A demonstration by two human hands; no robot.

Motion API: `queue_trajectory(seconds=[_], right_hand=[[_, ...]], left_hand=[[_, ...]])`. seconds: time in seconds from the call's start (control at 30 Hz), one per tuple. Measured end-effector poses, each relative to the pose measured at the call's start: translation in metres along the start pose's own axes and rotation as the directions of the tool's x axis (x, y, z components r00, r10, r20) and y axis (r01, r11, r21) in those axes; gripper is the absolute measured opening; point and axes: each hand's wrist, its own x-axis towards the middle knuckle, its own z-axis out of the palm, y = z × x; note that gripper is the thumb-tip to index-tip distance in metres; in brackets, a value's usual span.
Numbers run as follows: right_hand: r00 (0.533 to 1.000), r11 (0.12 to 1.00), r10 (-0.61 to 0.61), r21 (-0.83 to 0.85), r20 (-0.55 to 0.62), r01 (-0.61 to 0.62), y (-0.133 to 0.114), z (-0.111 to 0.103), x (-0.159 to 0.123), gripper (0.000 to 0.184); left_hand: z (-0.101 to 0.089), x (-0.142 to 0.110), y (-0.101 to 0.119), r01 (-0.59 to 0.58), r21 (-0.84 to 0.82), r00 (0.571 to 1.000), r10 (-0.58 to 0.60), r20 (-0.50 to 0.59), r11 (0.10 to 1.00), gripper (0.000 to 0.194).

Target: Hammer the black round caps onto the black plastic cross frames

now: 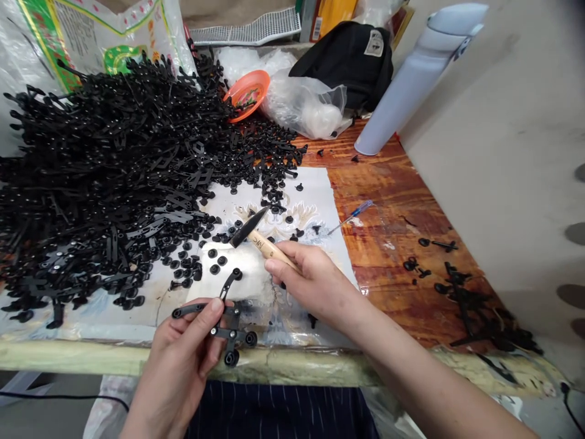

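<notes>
Scuffed pale wall (498,183) beside varnished wooden tabletop (393,256)

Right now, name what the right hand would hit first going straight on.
Likely the loose black studs on the paper, led by the hammer head in the right hand; height above them is unclear, so it might pass over.

Black jointed plastic assembly (233,334), small wooden-handled hammer (269,247)

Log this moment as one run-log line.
left hand: holds black plastic assembly | right hand: holds wooden-handled hammer | beside: heap of black plastic parts
</notes>
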Motion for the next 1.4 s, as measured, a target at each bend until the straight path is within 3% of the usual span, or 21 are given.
queue_trajectory(seconds=[0.33, 0.43, 0.53, 0.63, 0.8, 0.87, 1.0, 1.03, 1.17, 1.3, 1.4], right_hand=[[1.000, 1.000, -0.022, -0.013, -0.010, 0.022, 0.000, -0.001, 0.001, 0.023], [0.998, 0.998, -0.057, -0.040, -0.023, 0.056, -0.002, -0.002, -0.002, 0.025], [0.985, 0.980, -0.169, -0.112, -0.041, 0.164, -0.005, -0.004, -0.010, 0.023], [0.959, 0.936, -0.282, -0.224, -0.020, 0.270, -0.006, -0.006, -0.022, 0.036], [0.961, 0.888, -0.274, -0.376, 0.030, 0.265, 0.001, -0.007, -0.035, 0.039], [0.940, 0.878, -0.342, -0.358, -0.003, 0.318, 0.001, -0.008, -0.038, 0.041], [0.834, 0.803, -0.533, -0.396, -0.142, 0.445, 0.001, -0.005, -0.041, 0.055], [0.840, 0.791, -0.529, -0.428, -0.118, 0.438, 0.002, -0.004, -0.041, 0.054], [0.939, 0.799, -0.336, -0.503, 0.079, 0.328, 0.000, -0.001, -0.037, 0.044], [0.909, 0.841, -0.415, -0.403, -0.049, 0.362, -0.003, -0.002, -0.039, 0.047], [0.921, 0.810, -0.390, -0.473, 0.005, 0.346, 0.001, 0.003, -0.040, 0.046]], left_hand=[[-0.006, 0.003, -0.002, -0.024, 0.010, 1.000, 0.024, 0.012, 1.000, 0.025], [-0.005, 0.003, -0.002, 0.008, 0.014, 0.999, -0.007, -0.041, 1.000, 0.024], [-0.004, 0.003, -0.002, 0.029, 0.025, 0.998, -0.027, -0.059, 0.999, 0.024], [-0.003, 0.003, -0.002, 0.029, 0.063, 0.999, -0.030, 0.010, 0.998, 0.026], [0.000, -0.001, -0.001, 0.039, 0.069, 0.999, -0.041, 0.017, 0.997, 0.030], [0.002, -0.001, 0.000, 0.041, 0.070, 0.999, -0.041, -0.002, 0.997, 0.029], [0.003, 0.001, -0.002, 0.047, 0.054, 0.999, -0.047, -0.002, 0.997, 0.029], [0.003, 0.002, -0.002, 0.054, 0.046, 0.999, -0.054, 0.000, 0.997, 0.030], [0.004, 0.002, -0.001, 0.087, 0.033, 0.996, -0.087, -0.014, 0.996, 0.030], [0.004, 0.001, 0.001, 0.089, 0.035, 0.996, -0.089, -0.008, 0.995, 0.030], [0.005, 0.001, 0.001, 0.098, 0.034, 0.995, -0.097, -0.017, 0.995, 0.031]])
